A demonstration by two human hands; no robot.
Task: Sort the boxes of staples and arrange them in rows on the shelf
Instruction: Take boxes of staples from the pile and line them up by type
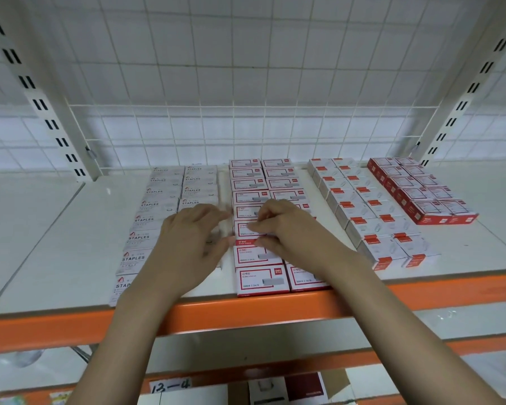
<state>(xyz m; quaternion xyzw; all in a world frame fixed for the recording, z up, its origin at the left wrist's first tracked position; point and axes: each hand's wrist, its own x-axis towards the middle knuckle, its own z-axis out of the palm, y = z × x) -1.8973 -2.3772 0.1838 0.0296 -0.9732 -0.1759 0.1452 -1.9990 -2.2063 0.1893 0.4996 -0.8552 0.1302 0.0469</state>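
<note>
Right hand (287, 229): fingers curled, tips pinching the edges of a red-bordered staple box (247, 229) in the left column of the red-bordered group. The thumb lies lower, at the red edge of the box just in front. Palm covers the right column of that group at the same depth.

Left hand (187, 244): fingers extended and slightly spread, pointing right toward the gap between the two groups, resting over the right column of the white STAPLES boxes (138, 238). Fingertips are motion-blurred; cannot tell whether they touch the red-bordered box or only the white boxes beneath. Nothing is visibly gripped.

Red-bordered boxes (262, 280): two columns running front to back, mid-shelf, the front pair at the shelf's front edge.

White STAPLES boxes: two columns just left of them, separated by a narrow gap; the left column reaches the front edge.

To the right, apart from the hands: two columns of white boxes with red end flaps (362, 211), angled slightly; beyond them a shorter double column of dark red boxes (421, 200), set farther back.

All sit flat on the white shelf (56, 229) with an orange front beam (246, 311). White wire grid (246, 83) forms the back. A handwritten label "13-4" (170, 385) sits on the lower level.
</note>
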